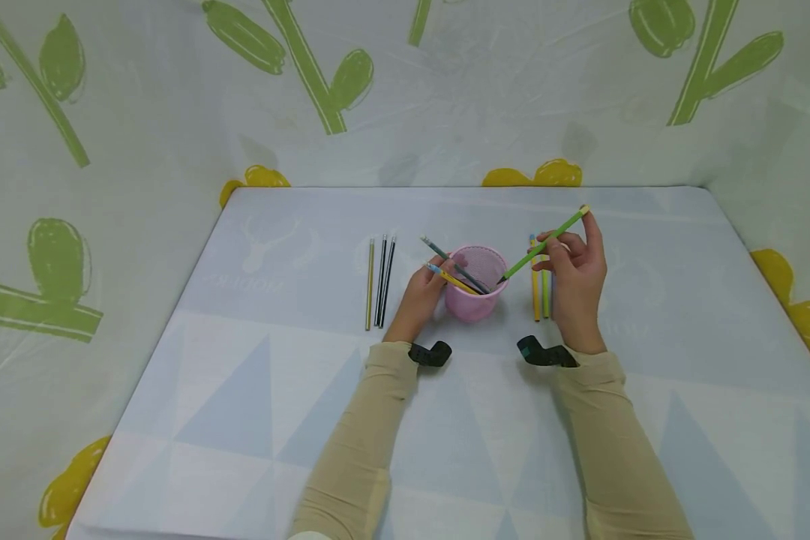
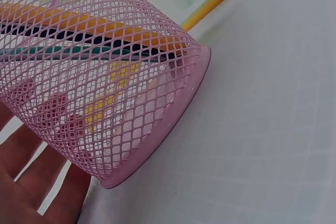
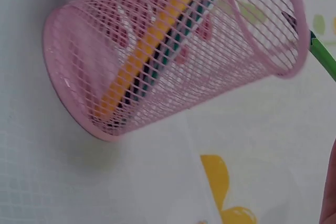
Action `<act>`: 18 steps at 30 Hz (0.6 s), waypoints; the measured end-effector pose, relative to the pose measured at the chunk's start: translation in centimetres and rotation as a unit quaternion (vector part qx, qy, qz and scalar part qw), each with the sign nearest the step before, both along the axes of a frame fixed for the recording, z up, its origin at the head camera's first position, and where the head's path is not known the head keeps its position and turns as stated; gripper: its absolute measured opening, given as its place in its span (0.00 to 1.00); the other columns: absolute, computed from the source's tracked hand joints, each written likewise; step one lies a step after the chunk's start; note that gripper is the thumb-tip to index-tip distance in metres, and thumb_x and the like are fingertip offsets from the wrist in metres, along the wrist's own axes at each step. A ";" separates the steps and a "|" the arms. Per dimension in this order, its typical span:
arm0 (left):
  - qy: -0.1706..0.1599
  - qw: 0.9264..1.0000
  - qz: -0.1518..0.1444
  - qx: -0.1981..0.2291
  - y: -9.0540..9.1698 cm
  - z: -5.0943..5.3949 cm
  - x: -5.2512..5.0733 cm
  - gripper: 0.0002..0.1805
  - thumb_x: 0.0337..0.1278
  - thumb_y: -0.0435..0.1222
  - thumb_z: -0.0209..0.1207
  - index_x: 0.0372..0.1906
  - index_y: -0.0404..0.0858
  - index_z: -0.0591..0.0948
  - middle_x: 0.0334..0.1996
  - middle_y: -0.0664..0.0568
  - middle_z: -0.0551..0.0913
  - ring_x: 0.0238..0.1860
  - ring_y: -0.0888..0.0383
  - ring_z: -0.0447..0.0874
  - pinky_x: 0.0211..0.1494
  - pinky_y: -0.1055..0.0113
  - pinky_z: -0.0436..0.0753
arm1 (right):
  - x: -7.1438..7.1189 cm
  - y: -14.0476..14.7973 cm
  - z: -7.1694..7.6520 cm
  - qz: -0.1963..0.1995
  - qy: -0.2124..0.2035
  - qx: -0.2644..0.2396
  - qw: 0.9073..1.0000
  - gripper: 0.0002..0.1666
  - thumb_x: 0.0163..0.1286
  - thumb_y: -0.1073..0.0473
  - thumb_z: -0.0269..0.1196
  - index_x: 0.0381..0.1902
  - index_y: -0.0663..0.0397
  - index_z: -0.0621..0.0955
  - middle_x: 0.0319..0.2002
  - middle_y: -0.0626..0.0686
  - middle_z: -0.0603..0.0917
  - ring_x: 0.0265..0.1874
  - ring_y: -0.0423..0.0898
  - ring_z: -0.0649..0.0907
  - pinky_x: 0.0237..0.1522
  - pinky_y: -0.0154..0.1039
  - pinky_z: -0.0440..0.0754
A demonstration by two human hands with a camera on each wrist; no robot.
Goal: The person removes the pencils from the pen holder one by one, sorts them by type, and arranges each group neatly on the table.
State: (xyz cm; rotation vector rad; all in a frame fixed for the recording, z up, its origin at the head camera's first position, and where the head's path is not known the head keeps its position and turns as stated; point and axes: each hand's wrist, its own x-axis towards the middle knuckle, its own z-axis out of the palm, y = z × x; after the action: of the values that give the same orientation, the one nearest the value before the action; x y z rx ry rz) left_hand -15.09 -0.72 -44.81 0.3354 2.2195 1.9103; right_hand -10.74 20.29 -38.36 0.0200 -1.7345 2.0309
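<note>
A pink mesh cup [image 1: 474, 306] stands mid-table, holding a yellow pencil [image 1: 454, 280] and dark and teal ones, also visible through the mesh cup [image 2: 131, 129] in the left wrist view. The left hand [image 1: 418, 296] grips the cup's left side, its fingers [image 2: 39, 169] spread against the mesh. Pinched in the right hand [image 1: 577, 289] is a green pencil [image 1: 543, 245], its dark tip at the cup's right rim. In the right wrist view that green pencil [image 3: 323, 59] reaches the rim of the cup [image 3: 50, 51]; only an edge of the hand shows there.
Left of the cup, a gold pencil [image 1: 370, 285] and two dark pencils [image 1: 386, 285] lie side by side. Yellow [image 1: 536, 296] and light green [image 1: 546, 296] pencils lie partly under the right hand. The patterned tabletop [image 1: 243, 360] ends at a back edge by the leaf-print sheet [image 1: 445, 97].
</note>
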 end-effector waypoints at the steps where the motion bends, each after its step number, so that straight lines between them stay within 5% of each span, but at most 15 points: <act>1: 0.004 1.000 -0.004 0.003 0.0 0.0 0.0 0.25 0.55 0.62 0.43 0.53 0.57 0.74 0.54 0.63 0.72 0.58 0.66 0.64 0.60 0.62 0.63 | -0.1 0.3 -0.1 -0.004 0.000 -0.009 1.000 0.33 0.64 0.62 0.55 0.65 0.41 0.59 0.40 0.60 0.77 0.38 0.51 0.78 0.32 0.33 0.79; 12: 0.013 1.000 -0.022 -0.004 -0.1 0.0 -0.1 0.29 0.53 0.65 0.40 0.53 0.56 0.73 0.51 0.65 0.74 0.57 0.70 0.64 0.61 0.65 0.61 | -0.8 3.5 -1.5 -0.037 0.011 -0.088 0.995 0.29 0.63 0.63 0.57 0.61 0.46 0.65 0.36 0.61 0.76 0.33 0.53 0.79 0.30 0.36 0.80; 18: 0.001 1.000 -0.028 0.003 -0.2 0.0 -0.1 0.31 0.53 0.65 0.41 0.55 0.52 0.72 0.52 0.62 0.74 0.58 0.68 0.64 0.61 0.66 0.61 | -0.7 5.3 -2.4 -0.040 -0.058 -0.085 0.994 0.25 0.63 0.62 0.57 0.59 0.49 0.68 0.38 0.58 0.77 0.36 0.54 0.79 0.29 0.34 0.80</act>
State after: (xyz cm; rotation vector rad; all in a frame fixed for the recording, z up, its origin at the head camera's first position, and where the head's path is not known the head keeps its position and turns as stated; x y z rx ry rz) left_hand -15.18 -0.91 -44.78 0.3974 2.1832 1.8887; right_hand -11.39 25.57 -40.78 -0.2221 -1.5954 2.1492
